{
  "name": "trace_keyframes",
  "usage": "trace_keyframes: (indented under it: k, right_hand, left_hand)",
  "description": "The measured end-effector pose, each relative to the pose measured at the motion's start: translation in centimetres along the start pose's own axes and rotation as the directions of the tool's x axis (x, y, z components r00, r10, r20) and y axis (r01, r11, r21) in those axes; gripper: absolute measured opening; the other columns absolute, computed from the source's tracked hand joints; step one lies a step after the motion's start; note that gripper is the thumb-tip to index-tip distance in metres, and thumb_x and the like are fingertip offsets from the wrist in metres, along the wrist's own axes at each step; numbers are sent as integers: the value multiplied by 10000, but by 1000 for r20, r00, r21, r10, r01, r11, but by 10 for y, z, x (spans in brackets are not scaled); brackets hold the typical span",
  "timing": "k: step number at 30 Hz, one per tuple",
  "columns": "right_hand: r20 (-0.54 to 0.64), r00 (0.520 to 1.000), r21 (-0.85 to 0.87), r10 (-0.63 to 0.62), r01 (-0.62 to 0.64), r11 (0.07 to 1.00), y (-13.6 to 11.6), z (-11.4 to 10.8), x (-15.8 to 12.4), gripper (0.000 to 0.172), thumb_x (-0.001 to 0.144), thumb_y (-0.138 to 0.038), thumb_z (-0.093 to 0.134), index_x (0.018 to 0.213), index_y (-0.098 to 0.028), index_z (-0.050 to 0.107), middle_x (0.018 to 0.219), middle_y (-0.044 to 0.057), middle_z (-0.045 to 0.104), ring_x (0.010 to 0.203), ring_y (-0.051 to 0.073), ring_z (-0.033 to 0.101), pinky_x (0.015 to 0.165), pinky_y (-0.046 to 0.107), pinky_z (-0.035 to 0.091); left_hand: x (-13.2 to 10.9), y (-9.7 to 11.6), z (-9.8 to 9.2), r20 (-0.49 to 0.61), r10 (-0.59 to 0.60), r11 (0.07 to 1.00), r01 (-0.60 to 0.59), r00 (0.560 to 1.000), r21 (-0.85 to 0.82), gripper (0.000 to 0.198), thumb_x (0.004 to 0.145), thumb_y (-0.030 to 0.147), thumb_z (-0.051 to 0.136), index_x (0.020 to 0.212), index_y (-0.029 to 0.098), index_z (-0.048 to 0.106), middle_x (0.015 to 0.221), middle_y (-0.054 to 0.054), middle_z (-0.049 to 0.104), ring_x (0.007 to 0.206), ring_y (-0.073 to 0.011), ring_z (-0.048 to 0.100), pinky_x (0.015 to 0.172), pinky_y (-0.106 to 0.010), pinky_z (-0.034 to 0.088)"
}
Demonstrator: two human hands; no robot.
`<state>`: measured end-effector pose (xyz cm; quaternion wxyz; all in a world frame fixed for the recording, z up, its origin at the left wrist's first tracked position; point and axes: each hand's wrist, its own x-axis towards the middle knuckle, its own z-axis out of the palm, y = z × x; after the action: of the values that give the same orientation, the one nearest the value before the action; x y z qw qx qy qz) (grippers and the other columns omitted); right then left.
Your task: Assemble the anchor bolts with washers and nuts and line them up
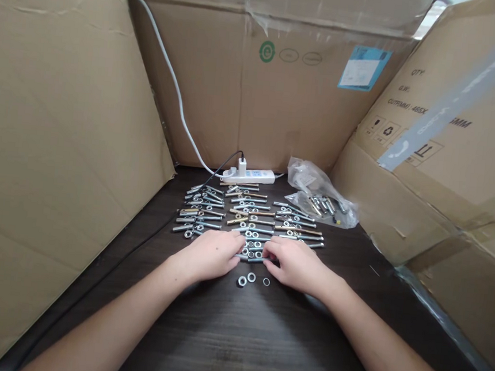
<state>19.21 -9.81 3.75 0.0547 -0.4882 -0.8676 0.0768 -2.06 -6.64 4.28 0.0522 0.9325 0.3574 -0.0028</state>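
My left hand (218, 253) is closed, its fingertips pinching a short metal sleeve (242, 257) at the front of the middle column of parts. Opposite it, my right hand (295, 263) grips the end of a bolt (255, 260) lying in line with the sleeve; the two pieces sit close together, and fingers partly hide them. Just nearer to me lie a hex nut (242, 281), a flat washer (251, 277) and a thin ring washer (266, 281). Beyond both hands, bolts, sleeves, nuts and washers are laid out in three columns, including a brass-coloured bolt (299, 230) on the right.
A clear plastic bag (323, 189) with more metal parts lies at back right. Behind the columns is a white power strip (252, 177) with a plugged-in charger (242, 166). A black cable (138, 245) crosses the dark table's left side. Cardboard walls (204, 89) enclose three sides.
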Motion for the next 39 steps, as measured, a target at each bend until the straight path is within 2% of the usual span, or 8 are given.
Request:
trace_keyframes:
  k: [10, 16, 20, 24, 29, 32, 36, 39]
  right_hand:
    - [-46, 999, 11, -2, 2, 1000, 1, 6, 2, 74, 836, -236, 543, 820, -194, 602, 816, 10, 622, 738, 149, 564, 634, 242, 340]
    - [-75, 997, 42, -2, 6, 999, -4, 0, 0, 86, 811, -264, 575, 852, -198, 613, 822, 5, 634, 729, 143, 565, 621, 238, 330]
    - [9, 1000, 58, 2, -3, 998, -9, -8, -5, 142, 808, -278, 568, 695, -196, 594, 703, -14, 637, 621, 123, 551, 561, 238, 298]
    - [110, 994, 81, -10, 2, 997, -12, -11, -8, 130, 767, -309, 607, 682, -211, 597, 656, -25, 651, 601, 135, 570, 542, 236, 292]
    - [176, 984, 63, 9, -21, 998, -12, -13, -10, 128, 754, -256, 589, 636, -214, 616, 618, -19, 655, 576, 142, 570, 538, 240, 296]
    - [173, 985, 61, 3, -14, 998, -12, -11, -10, 118, 754, -231, 582, 643, -222, 623, 622, -23, 659, 580, 140, 569, 542, 238, 294]
    - [118, 993, 62, -3, -5, 998, -11, -6, -8, 148, 799, -311, 588, 684, -226, 627, 652, -21, 669, 597, 143, 573, 535, 237, 278]
    - [120, 993, 63, 6, -14, 998, -12, -3, -6, 162, 807, -346, 605, 703, -224, 626, 659, -22, 666, 592, 137, 568, 528, 234, 269]
  left_hand:
    - [1, 0, 3, -10, 0, 1000, 0, 1000, -27, 73, 853, 219, 460, 855, 200, 530, 877, -25, 616, 752, -185, 603, 626, -273, 434]
    - [0, 3, 0, -12, -22, 999, 22, 1000, -41, 45, 836, 235, 475, 840, 203, 506, 868, -16, 618, 741, -181, 603, 593, -266, 403]
    - [-2, 9, -6, 3, -11, 995, 12, 1000, -102, 48, 833, 234, 466, 805, 209, 497, 805, 6, 618, 681, -161, 577, 554, -255, 360]
    - [-5, 15, -11, 49, 41, 984, -32, 998, -175, 57, 788, 266, 535, 786, 218, 506, 776, 20, 621, 661, -157, 565, 542, -254, 345]
    - [-7, 19, -12, 105, 39, 984, -19, 994, -179, 67, 751, 247, 574, 767, 216, 517, 766, 28, 621, 653, -153, 566, 532, -252, 346]
    - [-7, 19, -11, 119, 43, 985, -23, 992, -171, 44, 744, 220, 568, 749, 211, 525, 757, 23, 622, 657, -154, 569, 538, -248, 354]
    - [-6, 20, -9, 93, 32, 989, -18, 995, -149, 67, 775, 245, 548, 724, 205, 527, 744, 13, 627, 645, -161, 568, 534, -251, 348]
    - [-5, 21, -8, 76, 19, 991, -9, 997, -132, 114, 792, 283, 551, 715, 202, 529, 741, 6, 631, 645, -167, 576, 534, -255, 356]
